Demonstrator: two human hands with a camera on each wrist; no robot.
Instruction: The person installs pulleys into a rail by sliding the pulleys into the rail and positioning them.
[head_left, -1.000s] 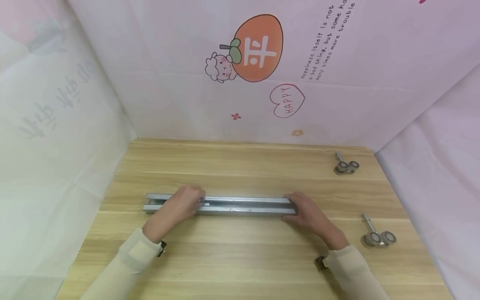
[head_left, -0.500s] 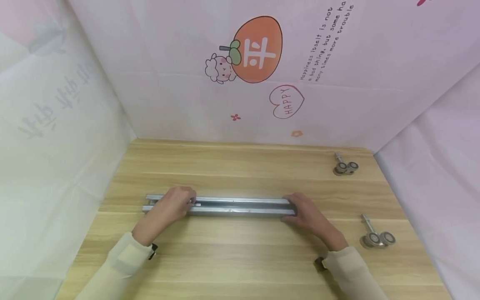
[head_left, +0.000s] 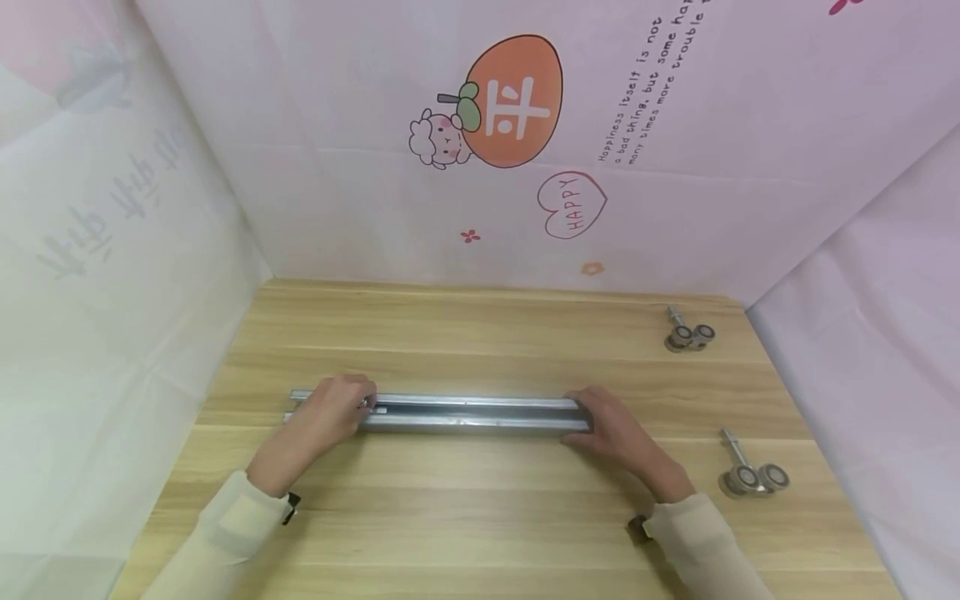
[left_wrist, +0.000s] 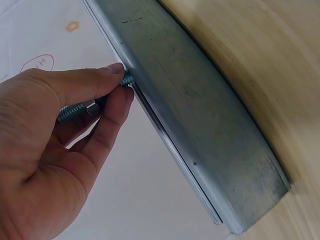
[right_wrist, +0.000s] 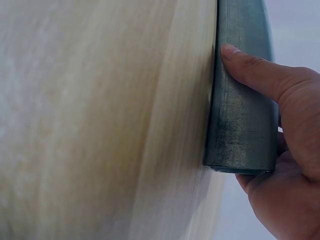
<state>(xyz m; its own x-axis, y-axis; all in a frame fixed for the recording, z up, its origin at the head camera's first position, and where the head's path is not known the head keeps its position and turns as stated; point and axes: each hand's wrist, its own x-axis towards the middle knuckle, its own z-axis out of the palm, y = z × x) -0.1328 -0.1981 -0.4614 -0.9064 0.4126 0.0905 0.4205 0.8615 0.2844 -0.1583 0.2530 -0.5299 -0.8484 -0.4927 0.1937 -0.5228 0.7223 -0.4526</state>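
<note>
A metal channel rail (head_left: 472, 423) lies lengthwise across the wooden table, its slot facing up. Over its left part, my left hand (head_left: 328, 410) pinches a threaded bolt (left_wrist: 128, 80) between thumb and fingers at the slot. The bolt's threads and a nut (left_wrist: 93, 108) show in the left wrist view; whatever it joins inside the rail is hidden. My right hand (head_left: 611, 423) grips the rail's right end, with the thumb along the near side wall in the right wrist view and the fingers round the far side.
Two roller trolleys with bolts lie on the right of the table: one roller trolley (head_left: 690, 336) towards the back, the other roller trolley (head_left: 756, 477) nearer, right of my right forearm. Printed cloth walls (head_left: 375, 217) enclose the back and both sides.
My left hand has slid leftward along the rail, with a small light piece in the slot moving beside it. The right hand and the rail stay put.
</note>
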